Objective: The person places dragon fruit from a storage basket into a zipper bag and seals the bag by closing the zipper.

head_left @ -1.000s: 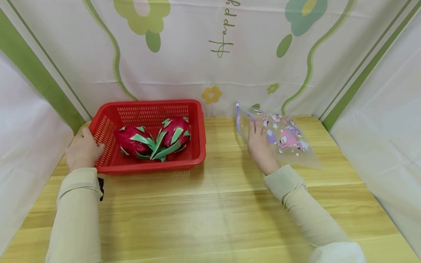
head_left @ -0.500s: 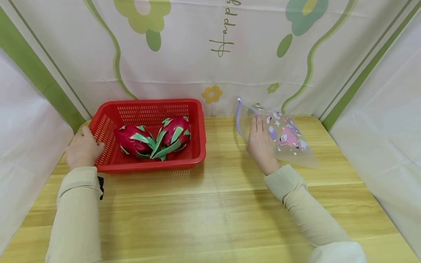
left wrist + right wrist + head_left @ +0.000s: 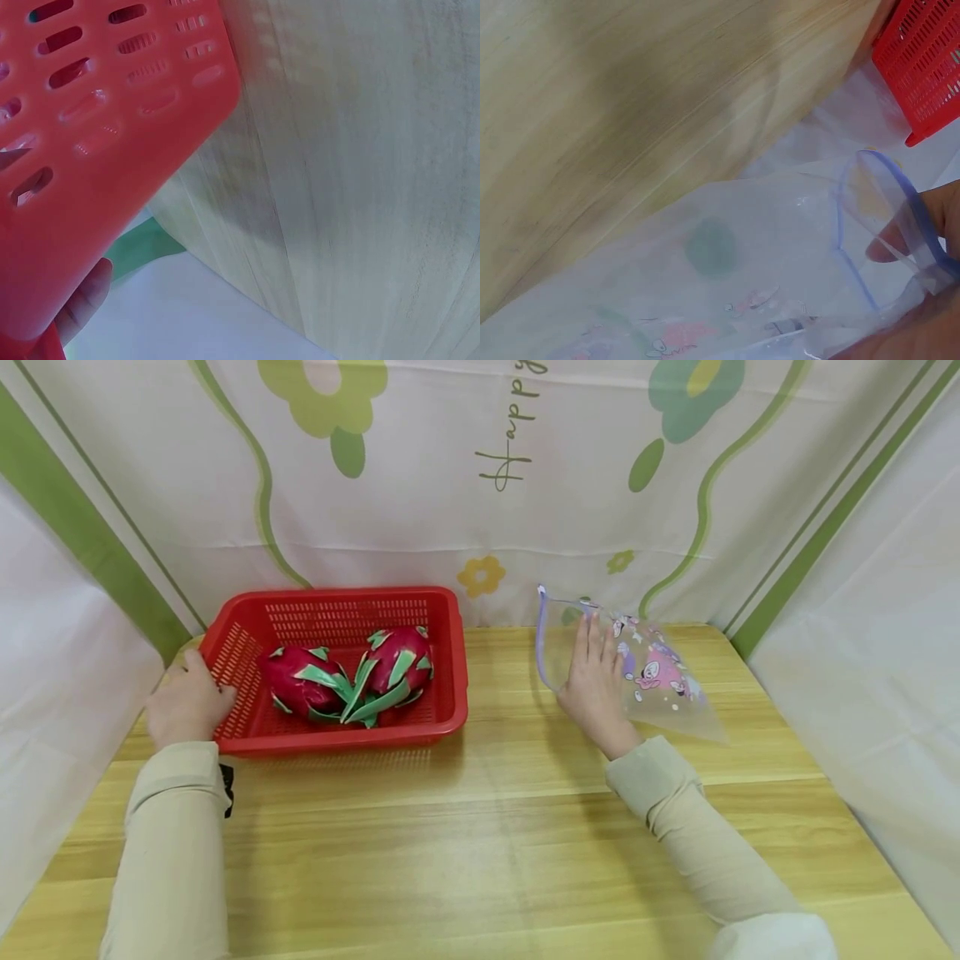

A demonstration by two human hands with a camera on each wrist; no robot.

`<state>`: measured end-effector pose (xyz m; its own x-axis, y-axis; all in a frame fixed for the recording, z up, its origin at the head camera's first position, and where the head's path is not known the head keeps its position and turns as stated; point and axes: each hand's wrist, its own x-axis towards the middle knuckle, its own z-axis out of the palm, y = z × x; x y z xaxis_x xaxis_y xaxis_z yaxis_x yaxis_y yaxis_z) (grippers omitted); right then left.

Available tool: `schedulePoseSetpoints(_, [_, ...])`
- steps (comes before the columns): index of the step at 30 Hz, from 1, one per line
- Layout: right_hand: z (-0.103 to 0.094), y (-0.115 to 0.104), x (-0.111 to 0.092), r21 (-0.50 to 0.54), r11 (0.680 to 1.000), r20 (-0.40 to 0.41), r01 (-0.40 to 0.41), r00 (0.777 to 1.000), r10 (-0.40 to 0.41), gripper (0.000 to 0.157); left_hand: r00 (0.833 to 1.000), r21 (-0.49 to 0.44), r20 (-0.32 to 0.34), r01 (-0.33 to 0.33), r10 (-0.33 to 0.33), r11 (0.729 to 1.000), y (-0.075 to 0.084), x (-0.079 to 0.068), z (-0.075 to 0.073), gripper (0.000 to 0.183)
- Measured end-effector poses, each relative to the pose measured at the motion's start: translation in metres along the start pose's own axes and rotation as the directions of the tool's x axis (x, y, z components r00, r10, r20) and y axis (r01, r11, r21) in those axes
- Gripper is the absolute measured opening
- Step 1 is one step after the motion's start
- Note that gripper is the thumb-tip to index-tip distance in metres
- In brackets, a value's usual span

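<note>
A red plastic basket [image 3: 345, 742] stands on the table at the left in the head view. Two dragon fruits lie inside, a left one [image 3: 303, 681] and a right one [image 3: 401, 660]. My left hand [image 3: 187, 697] grips the basket's left end, and a finger [image 3: 86, 300] shows below the rim in the left wrist view. At the right is a clear zip bag [image 3: 660, 677] with cartoon prints and a purple zip edge. My right hand [image 3: 596, 697] holds it near its parted mouth. Its thumb [image 3: 889, 244] shows through the clear film in the right wrist view.
Below everything is a wooden table [image 3: 450, 860]. A white cloth [image 3: 420, 510] with flower prints hangs behind it, and white cloth walls flank both sides. Between basket and bag lies a stretch of bare wood.
The fingers of my right hand have spread and shifted on the bag, and its mouth has lifted and parted a little. My left hand and the basket stay in place.
</note>
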<state>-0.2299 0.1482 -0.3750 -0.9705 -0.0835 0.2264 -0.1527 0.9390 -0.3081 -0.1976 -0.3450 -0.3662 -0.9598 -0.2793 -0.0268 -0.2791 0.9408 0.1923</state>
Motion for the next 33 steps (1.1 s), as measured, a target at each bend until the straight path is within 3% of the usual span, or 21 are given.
schedulePoseSetpoints(17, [0.0029,-0.0020,0.0014,0.083,0.996,0.000,-0.025,1.000,0.025,0.105,1.000,-0.003,-0.001,-0.003,0.003,1.000,0.0005,-0.0006,-0.0008,0.059])
schedulePoseSetpoints(33, [0.0052,-0.0040,0.0016,0.054,0.999,-0.022,0.007,1.000,-0.006,0.103,1.000,-0.010,0.000,-0.001,0.001,1.000,0.0002,0.0017,-0.0015,0.054])
